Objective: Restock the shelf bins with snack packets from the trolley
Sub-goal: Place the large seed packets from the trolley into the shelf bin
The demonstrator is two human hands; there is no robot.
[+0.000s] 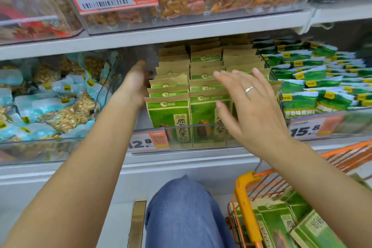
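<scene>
Green and brown snack packets (169, 119) stand in three rows in the clear middle bin (181, 129) on the shelf. The left hand (134, 84) reaches in beside the left row; I cannot tell if it holds anything. The right hand (249, 106), with one ring (249, 89), is spread flat over the right row, holding nothing. More packets (281, 221) lie in the orange trolley (247, 207), low on the right. Two price tags (149, 141) hang in front.

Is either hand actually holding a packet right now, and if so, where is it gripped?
Neither. The right hand is open in front of the kraft-and-green packets; the left hand lies straight-fingered beside their left row.
</scene>
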